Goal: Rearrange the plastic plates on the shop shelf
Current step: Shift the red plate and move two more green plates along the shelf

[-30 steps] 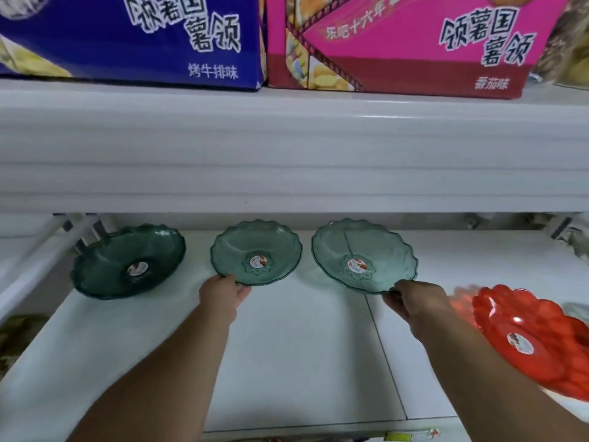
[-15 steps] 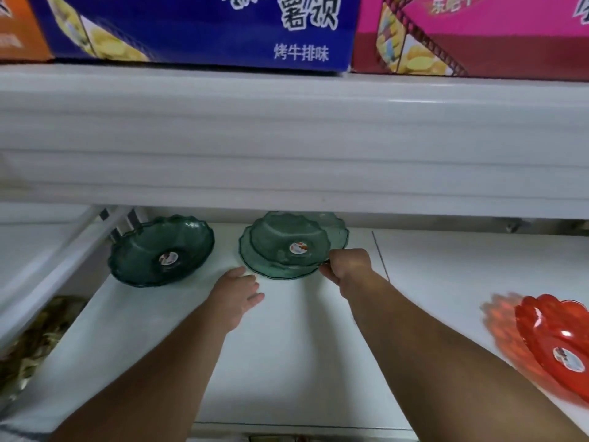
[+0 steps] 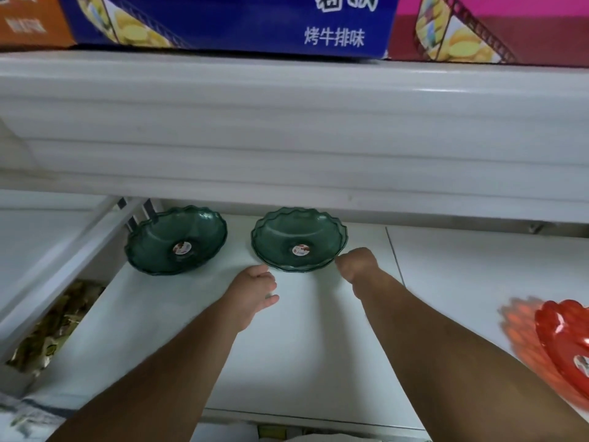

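Note:
Two translucent green plates [image 3: 299, 240] lie nested in one stack at the back middle of the white shelf [image 3: 287, 362]. My right hand [image 3: 358, 264] is curled against the stack's front right rim and pinches it. My left hand [image 3: 256, 291] rests palm down on the shelf just in front of the stack's left edge, fingers loosely apart, holding nothing. A darker green plate stack [image 3: 177, 239] sits to the left, apart from the middle stack. A red plate [image 3: 564, 346] lies at the right edge, partly cut off.
The upper shelf's thick white front lip [image 3: 287, 138] overhangs the plates closely. Blue [image 3: 239, 23], pink and orange snack cartons stand on top of it. A slanted white bracket [image 3: 79, 250] borders the left; packaged goods [image 3: 47, 330] lie below it.
My right hand carried the right green plate leftward and set it onto the middle green plate. My left hand let go of that plate and drew back onto the shelf.

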Demonstrator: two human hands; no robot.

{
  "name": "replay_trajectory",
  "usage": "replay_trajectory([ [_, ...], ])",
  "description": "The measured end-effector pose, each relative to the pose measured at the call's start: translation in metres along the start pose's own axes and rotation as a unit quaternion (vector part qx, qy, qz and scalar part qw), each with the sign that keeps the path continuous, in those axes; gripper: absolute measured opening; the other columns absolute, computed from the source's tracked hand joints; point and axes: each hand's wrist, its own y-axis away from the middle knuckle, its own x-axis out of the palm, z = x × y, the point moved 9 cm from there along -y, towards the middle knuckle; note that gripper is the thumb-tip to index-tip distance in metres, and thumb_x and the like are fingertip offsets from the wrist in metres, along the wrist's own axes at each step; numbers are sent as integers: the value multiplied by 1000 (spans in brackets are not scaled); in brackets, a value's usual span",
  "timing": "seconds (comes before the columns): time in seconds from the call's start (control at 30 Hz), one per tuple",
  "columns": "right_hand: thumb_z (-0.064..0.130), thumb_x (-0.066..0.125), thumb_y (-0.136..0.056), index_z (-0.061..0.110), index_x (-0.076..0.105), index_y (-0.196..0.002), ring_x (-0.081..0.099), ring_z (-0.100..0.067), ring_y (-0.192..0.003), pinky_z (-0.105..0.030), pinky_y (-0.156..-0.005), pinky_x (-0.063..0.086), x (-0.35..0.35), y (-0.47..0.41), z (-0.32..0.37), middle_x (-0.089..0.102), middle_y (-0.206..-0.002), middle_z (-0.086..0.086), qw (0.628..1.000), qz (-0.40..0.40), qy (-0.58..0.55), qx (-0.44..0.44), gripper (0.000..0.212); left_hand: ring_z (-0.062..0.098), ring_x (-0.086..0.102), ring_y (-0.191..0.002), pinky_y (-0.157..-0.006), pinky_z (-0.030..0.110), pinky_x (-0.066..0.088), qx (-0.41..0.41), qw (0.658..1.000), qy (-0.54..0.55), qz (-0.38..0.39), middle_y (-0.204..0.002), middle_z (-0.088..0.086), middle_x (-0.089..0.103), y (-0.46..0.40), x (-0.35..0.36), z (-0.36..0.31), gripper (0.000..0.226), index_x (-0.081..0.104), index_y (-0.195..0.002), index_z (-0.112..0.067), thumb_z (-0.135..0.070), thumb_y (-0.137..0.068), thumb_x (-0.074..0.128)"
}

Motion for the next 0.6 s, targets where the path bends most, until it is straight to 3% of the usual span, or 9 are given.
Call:
replay_trajectory([
  [0.07,9,50,-95,20,40,-66,48,-20,-72,-31,-72,45,-5,4,-4,43,-71,1,997,12,80,-6,33,20,60,-109,-95,38,54,-1,998,-65,6,-114,4,58,4,8,6,51,43,-142,-7,-3,-93,56],
  [0.13,10,51,-94,20,41,-66,44,-14,-62,-28,-61,44,-9,8,-5,44,-72,1,994,24,105,-17,32,16,61,-103,-90,34,55,14,990,-141,24,-118,3,59,9,22,7,51,44,-143,-9,-9,-93,56],
  [0.23,8,46,-95,13,38,-64,43,-17,-66,-27,-56,36,-16,14,-7,38,-71,-1,987,19,153,-40,32,12,62,-93,-96,38,54,45,973,-223,43,-131,0,56,20,46,2,48,47,-141,-15,-19,-94,55],
  [0.33,9,49,-91,5,44,-71,38,-18,-61,-26,-51,30,-18,21,-8,41,-75,-5,976,40,203,-73,21,14,61,-109,-101,41,50,80,958,-268,58,-138,-2,54,28,65,-3,46,49,-140,-18,-23,-94,56],
  [0.4,11,51,-91,10,47,-75,38,-19,-61,-25,-53,30,-22,24,-11,41,-75,-3,972,46,212,-85,17,15,55,-123,-105,36,46,109,940,-317,65,-144,-1,52,34,77,-7,48,48,-141,-18,-23,-95,55],
  [0.5,17,53,-91,26,31,-68,34,-14,-58,-25,-49,25,-28,26,-16,29,-71,8,973,66,195,-101,33,16,47,-133,-109,32,39,200,876,-435,52,-147,1,48,45,97,-24,48,45,-144,-19,-23,-97,51],
  [0.57,23,53,-93,24,48,-89,49,-19,-73,-24,-56,32,-35,30,-22,39,-81,10,975,70,188,-97,6,16,42,-137,-113,32,34,257,828,-495,58,-150,1,45,52,113,-32,48,44,-145,-18,-23,-97,49],
  [0.6,26,52,-93,24,50,-97,53,-22,-81,-23,-61,36,-39,32,-26,44,-86,10,974,72,193,-96,4,16,39,-140,-114,32,32,267,811,-517,70,-153,1,43,53,120,-31,50,43,-146,-17,-25,-97,49],
])
